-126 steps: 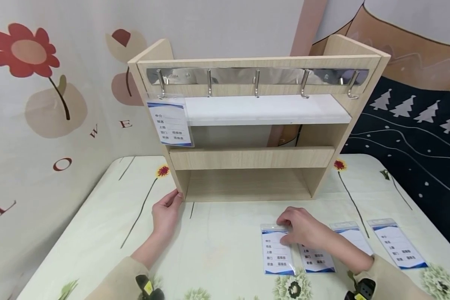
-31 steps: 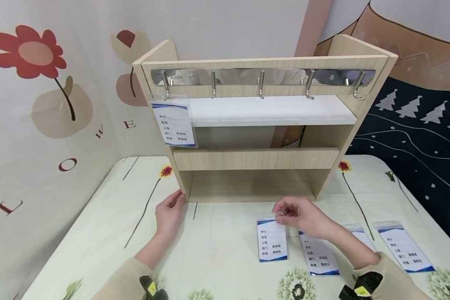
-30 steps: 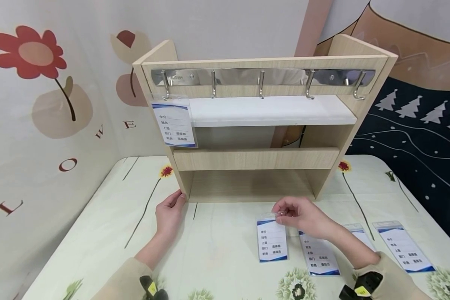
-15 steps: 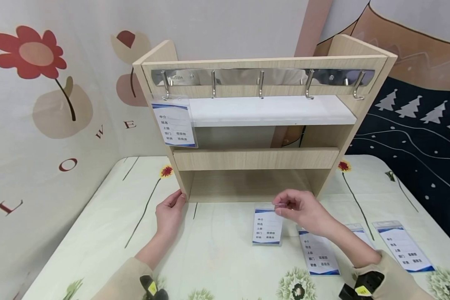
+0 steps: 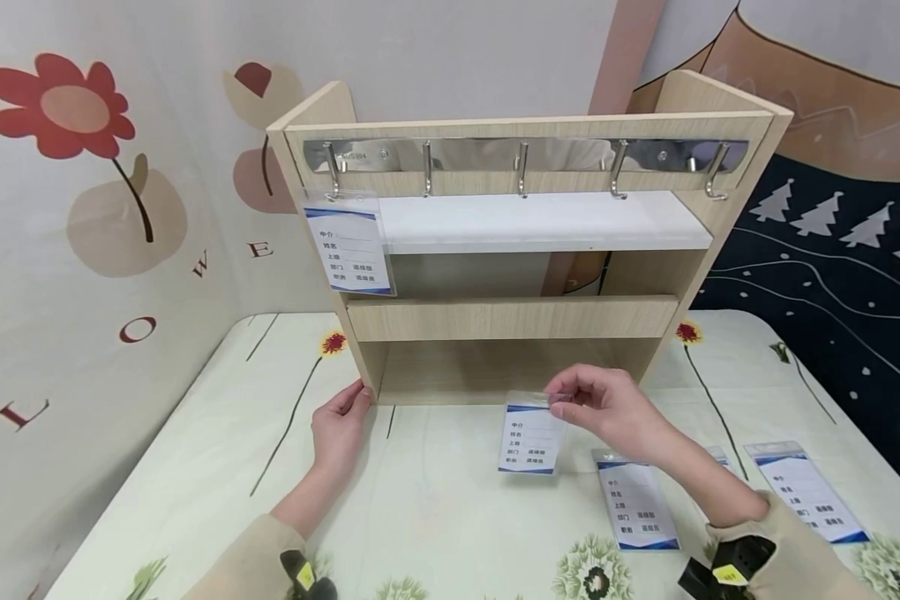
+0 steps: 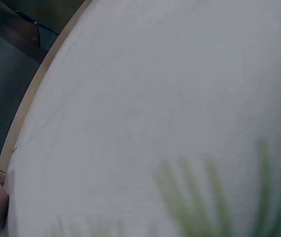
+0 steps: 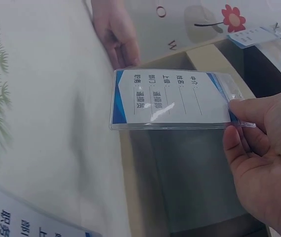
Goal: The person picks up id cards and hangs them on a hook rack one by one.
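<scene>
My right hand [image 5: 600, 408] pinches the top corner of a clear plastic badge holder [image 5: 528, 437], its card printed with blue bands and text. The holder hangs tilted in front of the shelf's lower opening. In the right wrist view, thumb and fingertips grip the top end of the badge holder [image 7: 175, 101]. My left hand [image 5: 339, 429] touches the lower left corner of a light wooden desk shelf [image 5: 510, 318]. Across its top runs a metal rail of several hooks [image 5: 521, 158]. A similar badge holder [image 5: 348, 250] hangs from the leftmost hook.
More badge holders lie on the table at the right: one [image 5: 637, 504] below my right wrist, one partly hidden by my forearm, and one [image 5: 806, 496] at far right. A floral cloth [image 5: 435, 517] covers the table. Printed curtains [image 5: 187, 167] surround it.
My right hand has picked the badge holder up off the tablecloth and raised it towards the shelf, tilting it. The left hand stays at the shelf's corner.
</scene>
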{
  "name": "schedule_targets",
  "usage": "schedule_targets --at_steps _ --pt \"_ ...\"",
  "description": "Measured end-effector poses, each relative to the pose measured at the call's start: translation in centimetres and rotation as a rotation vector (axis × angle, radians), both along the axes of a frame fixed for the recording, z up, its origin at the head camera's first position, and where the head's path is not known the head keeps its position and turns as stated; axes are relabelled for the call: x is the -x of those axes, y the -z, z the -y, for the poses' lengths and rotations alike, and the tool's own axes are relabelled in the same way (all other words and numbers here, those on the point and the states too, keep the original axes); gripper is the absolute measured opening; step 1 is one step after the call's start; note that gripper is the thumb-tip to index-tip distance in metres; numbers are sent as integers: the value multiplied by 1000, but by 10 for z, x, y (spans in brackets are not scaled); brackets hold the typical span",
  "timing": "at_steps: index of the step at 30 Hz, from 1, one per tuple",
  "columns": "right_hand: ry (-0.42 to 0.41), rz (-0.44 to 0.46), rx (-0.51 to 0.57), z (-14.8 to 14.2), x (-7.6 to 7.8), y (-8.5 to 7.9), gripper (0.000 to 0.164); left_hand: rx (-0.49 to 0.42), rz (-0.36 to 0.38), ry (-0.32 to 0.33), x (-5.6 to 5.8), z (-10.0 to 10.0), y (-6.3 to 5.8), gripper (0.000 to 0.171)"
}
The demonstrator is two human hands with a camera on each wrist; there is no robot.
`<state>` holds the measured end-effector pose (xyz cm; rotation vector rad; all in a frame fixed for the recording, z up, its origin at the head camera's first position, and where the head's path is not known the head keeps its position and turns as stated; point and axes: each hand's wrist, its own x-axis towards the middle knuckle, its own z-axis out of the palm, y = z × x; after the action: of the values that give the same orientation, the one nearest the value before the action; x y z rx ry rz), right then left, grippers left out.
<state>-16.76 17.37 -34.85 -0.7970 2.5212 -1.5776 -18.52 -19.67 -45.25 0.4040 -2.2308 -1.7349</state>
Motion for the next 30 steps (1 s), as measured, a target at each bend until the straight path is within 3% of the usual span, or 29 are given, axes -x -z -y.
schedule_targets --at_steps 8,18,30 --pt "-2 -52 2 1 3 -12 16 -6 -23 -25 -2 -1 0 33" --pt "43 -100 18 2 5 -24 17 -7 -1 6 -1 -1 -2 34" --pt "57 -216 24 2 15 -55 18 -8 2 -7 -1 0 -2 33"
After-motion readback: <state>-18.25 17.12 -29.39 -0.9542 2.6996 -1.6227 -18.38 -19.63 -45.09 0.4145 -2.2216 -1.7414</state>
